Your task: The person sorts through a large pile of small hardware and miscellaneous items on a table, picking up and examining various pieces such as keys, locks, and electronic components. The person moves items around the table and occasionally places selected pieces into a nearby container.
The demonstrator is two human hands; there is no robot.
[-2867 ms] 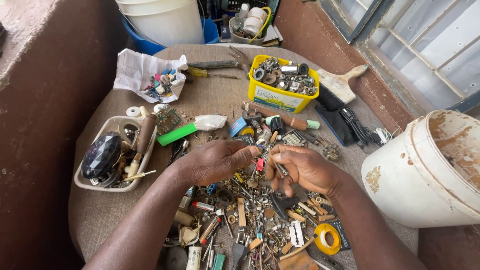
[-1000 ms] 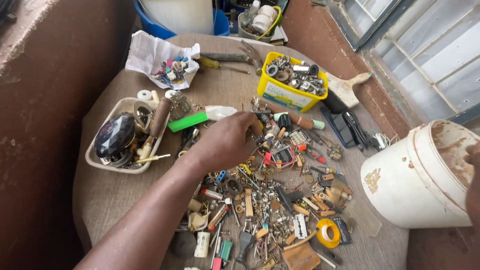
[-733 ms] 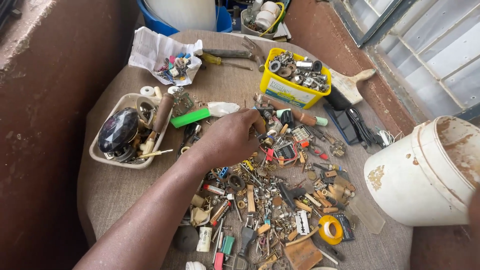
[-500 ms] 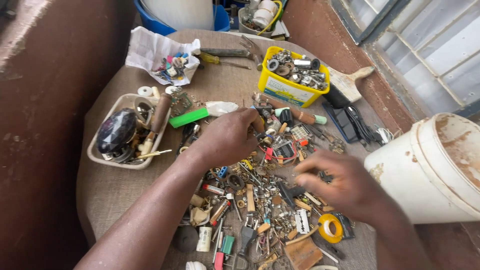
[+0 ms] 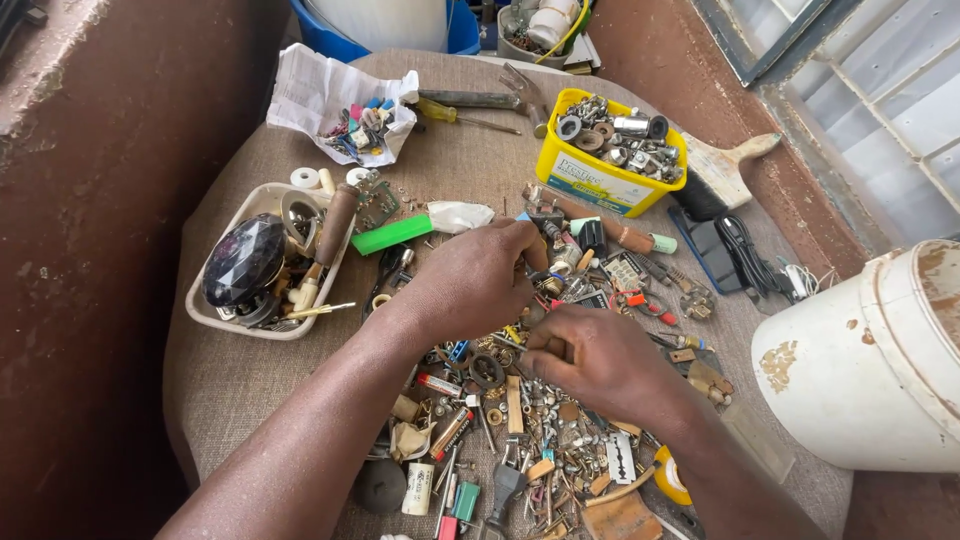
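My left hand (image 5: 478, 278) rests knuckles-up on a spread pile of small metal and plastic parts (image 5: 520, 430) on a round cloth-covered table (image 5: 240, 380). Its fingertips curl down into the clutter near a small black part; what they pinch is hidden. My right hand (image 5: 590, 360) lies just below and right of it, fingers bent inward toward the left hand's fingertips, over screws and washers. Whether it holds anything cannot be made out.
A yellow tub of nuts and bearings (image 5: 610, 155) stands at the back. A white tray with a dark faceted knob (image 5: 262, 262) sits left. A large white bucket (image 5: 880, 365) is at the right edge, a green bar (image 5: 392, 234) and paper with bits (image 5: 340, 100) behind.
My right hand, off to the right by the bucket a second ago, has come back over the pile and now meets my left hand. The left hand has barely shifted.
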